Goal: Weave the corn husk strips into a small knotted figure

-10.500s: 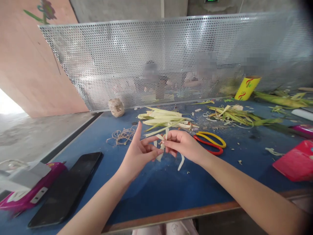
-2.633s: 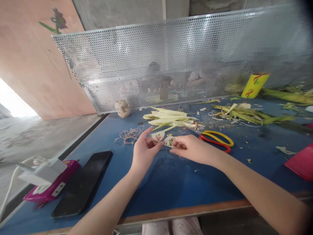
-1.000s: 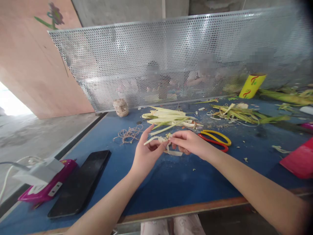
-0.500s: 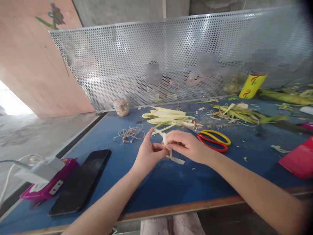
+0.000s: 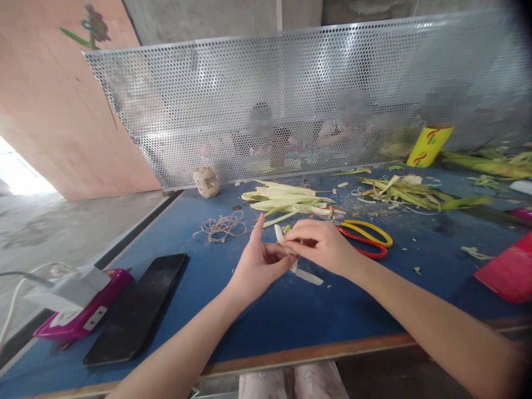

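Above the middle of the blue table, my left hand [image 5: 262, 259] pinches a pale strip of plant leaf [image 5: 308, 277] between fingers and thumb. My right hand [image 5: 320, 244] meets it from the right, its fingertips closed on the same strip. One short end [image 5: 279, 233] of the strip stands up between the hands, and the other hangs out below them. Part of the strip is hidden by my fingers. Just beyond lies a pile of pale green leaves [image 5: 286, 197]. Scissors [image 5: 368, 233] with a red and a yellow handle lie beside my right hand, their blades partly covered.
A tangle of thin string [image 5: 220, 227], a black phone [image 5: 137, 307] and a purple power strip [image 5: 83, 316] lie to the left. Green leaf scraps [image 5: 415, 191], a yellow roll [image 5: 430, 145] and a red object [image 5: 507, 269] are rightward. People sit behind a perforated metal screen [image 5: 199, 100].
The strip has turned in my fingers and shifted slightly right; its upper end now looks shorter and wider. My left fingers have moved a little right with it. Other table objects stay put.
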The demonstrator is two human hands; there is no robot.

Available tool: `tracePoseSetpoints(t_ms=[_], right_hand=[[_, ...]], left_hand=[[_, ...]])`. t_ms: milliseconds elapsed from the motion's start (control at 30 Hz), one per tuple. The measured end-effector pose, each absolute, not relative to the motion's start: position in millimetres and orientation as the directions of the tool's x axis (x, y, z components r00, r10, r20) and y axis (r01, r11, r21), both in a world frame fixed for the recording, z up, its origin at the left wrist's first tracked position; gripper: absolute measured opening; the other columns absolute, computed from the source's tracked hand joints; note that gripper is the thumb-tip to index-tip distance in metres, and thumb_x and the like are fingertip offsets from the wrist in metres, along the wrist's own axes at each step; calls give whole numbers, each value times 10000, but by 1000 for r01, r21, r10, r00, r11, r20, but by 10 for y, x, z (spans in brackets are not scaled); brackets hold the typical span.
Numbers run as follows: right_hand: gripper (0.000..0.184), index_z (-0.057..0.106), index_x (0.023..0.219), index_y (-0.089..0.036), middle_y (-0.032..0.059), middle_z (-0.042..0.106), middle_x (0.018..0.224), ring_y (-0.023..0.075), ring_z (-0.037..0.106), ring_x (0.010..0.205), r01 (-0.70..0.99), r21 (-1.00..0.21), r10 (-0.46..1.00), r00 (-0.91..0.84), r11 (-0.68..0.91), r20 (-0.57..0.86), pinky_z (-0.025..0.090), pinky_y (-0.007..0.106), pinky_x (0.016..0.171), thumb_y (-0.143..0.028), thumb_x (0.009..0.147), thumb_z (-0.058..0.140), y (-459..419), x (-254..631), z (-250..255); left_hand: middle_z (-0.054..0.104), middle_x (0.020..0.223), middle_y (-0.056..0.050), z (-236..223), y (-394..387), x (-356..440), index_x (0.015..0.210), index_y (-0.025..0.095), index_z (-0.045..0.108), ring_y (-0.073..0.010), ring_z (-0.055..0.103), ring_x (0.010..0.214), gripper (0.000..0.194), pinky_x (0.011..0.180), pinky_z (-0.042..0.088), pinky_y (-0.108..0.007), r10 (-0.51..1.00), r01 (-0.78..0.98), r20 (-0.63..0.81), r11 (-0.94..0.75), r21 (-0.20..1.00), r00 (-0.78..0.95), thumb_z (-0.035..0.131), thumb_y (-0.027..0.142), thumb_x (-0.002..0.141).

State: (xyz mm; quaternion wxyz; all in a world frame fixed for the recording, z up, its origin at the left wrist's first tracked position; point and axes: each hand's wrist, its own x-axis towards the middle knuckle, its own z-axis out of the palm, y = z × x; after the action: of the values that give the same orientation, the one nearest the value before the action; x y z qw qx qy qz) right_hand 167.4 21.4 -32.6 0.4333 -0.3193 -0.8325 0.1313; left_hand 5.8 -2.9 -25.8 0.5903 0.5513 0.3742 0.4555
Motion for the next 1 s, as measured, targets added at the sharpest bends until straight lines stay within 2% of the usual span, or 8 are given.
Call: tracePoseSetpoints(t_ms=[200, 333, 467, 633, 833, 1000], right_hand=[[118, 684, 796, -177, 23, 640, 735, 100, 538, 598, 378, -508, 633, -439, 774, 638, 418, 217, 565, -154, 779, 570, 196, 1649, -313], [127, 703, 837, -193, 19, 628, 716, 92, 514, 569, 374, -522, 642, -439, 767, 629, 401, 215, 542, -224, 784, 591, 196, 1655, -312], [248, 656, 979, -230, -31, 554, 654, 63, 400, 469, 398, -661, 765, -439, 636, 472, 346, 206, 465, -300, 742, 641, 188, 1661, -300], [389, 535, 1047, -232, -62, 485, 618, 70, 430, 492, 280, -859, 862, -411, 429, 296, 363, 202, 483, -339, 700, 674, 174, 1652, -260], [356, 513, 1028, -205, -31, 552, 655, 109, 546, 579, 161, -943, 866, -463, 290, 187, 421, 235, 559, -334, 728, 654, 210, 1649, -262], [332, 528, 1028, -198, -33, 544, 682, 83, 534, 543, 61, -975, 864, -477, 215, 161, 427, 211, 514, -366, 757, 622, 230, 1637, -275]], left_hand=[[663, 614, 34, -281, -20, 64, 1409, 161, -91, -101, 604, 596, 1093, 650, 436, -239, 937, -112, 55, -17, 994, 345, 674, 88, 632], [646, 603, 50, -279, -36, 57, 1406, 155, -108, -89, 599, 601, 1100, 652, 436, -226, 932, -142, 63, -13, 990, 357, 674, 89, 635], [622, 602, 63, -288, -57, 37, 1414, 177, -74, -91, 600, 621, 1087, 677, 449, -239, 929, -136, 86, -39, 990, 360, 686, 103, 641], [632, 617, 55, -261, -77, 35, 1417, 201, -63, -104, 613, 642, 1078, 697, 472, -261, 917, -173, 122, -59, 983, 380, 697, 128, 657], [666, 616, 32, -247, -59, 49, 1406, 201, -127, -118, 614, 580, 1094, 614, 471, -245, 910, -210, 151, -73, 975, 386, 694, 165, 684], [659, 638, 36, -267, -47, 57, 1407, 205, -122, -115, 606, 583, 1084, 619, 468, -253, 908, -224, 179, -98, 970, 379, 688, 178, 687]])
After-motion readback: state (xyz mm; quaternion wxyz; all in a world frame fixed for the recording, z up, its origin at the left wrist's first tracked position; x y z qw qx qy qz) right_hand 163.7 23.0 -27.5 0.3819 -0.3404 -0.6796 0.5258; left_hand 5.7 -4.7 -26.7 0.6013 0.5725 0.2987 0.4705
